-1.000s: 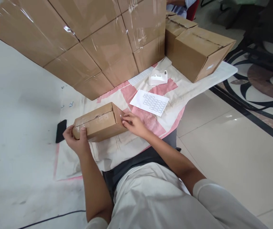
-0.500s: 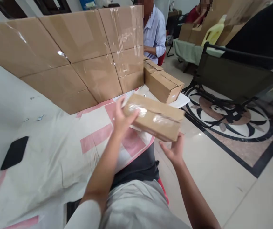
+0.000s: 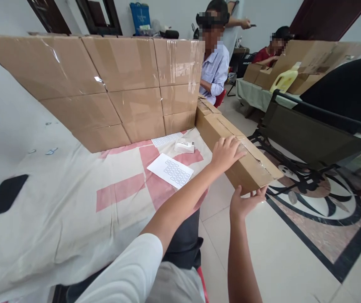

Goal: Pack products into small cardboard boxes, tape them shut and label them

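A closed cardboard box (image 3: 246, 168) is between my two hands, in line with another box (image 3: 220, 126) at the table's right edge. My left hand (image 3: 226, 153) lies over its top edge, fingers on the upper face. Under its near end, my right hand (image 3: 246, 204) supports the bottom with fingers spread along it. Left of the box, a white sheet with printed outlines (image 3: 171, 170) lies on the cloth-covered table (image 3: 73, 181). A white tape dispenser (image 3: 184, 146) stands just behind that sheet.
Stacked, taped boxes (image 3: 130, 84) form a wall along the table's back. A black flat object (image 3: 3, 197) lies at left. A person in a light blue shirt (image 3: 216, 69) sits beyond the boxes. A folding chair (image 3: 319, 126) stands at right on the floor.
Both hands have carried the box to the right, into line with the box at the table's edge. The sheet and tape dispenser are now uncovered. The camera view has shifted.
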Demonstrator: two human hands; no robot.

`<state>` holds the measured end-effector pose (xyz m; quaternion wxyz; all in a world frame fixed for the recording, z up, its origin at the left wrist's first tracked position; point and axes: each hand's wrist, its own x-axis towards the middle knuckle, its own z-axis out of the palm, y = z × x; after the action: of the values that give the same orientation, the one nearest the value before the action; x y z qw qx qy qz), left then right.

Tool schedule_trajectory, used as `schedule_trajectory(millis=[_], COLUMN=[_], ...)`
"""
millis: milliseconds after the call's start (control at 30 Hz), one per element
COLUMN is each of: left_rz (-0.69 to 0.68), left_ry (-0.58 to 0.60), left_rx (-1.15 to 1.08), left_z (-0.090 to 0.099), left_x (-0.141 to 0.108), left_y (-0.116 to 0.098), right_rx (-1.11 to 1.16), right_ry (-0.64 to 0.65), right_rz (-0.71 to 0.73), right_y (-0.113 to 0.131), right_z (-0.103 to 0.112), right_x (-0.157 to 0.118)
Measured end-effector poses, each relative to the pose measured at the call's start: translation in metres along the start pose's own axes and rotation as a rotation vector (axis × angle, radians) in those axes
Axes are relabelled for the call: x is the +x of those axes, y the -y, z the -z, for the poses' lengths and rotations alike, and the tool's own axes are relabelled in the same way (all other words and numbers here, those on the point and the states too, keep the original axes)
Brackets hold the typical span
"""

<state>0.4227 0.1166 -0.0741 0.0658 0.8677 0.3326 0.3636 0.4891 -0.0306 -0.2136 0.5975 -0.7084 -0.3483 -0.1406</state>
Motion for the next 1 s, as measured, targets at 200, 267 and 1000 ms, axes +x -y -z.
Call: schedule_trajectory(millis=[200, 267, 1000], left_rz=[0.034, 0.052, 0.229], left_ry=[-0.018, -0.008, -0.48], left_rx=[-0.021, -0.019, 0.305], left_z=[-0.01, -0.011, 0.341], left_x=[0.012, 0.025, -0.249], left_y=[0.037, 0.05, 0.434], right_rx=[-0.052, -0.086, -0.819], right_ry=[0.115, 0.163, 0.747], right_rz=[0.019, 0.033, 0.093], right_y=[0.009, 0.014, 0.153], right_z=[-0.039, -0.056, -0.121], right_x=[0.017, 0.022, 0.112])
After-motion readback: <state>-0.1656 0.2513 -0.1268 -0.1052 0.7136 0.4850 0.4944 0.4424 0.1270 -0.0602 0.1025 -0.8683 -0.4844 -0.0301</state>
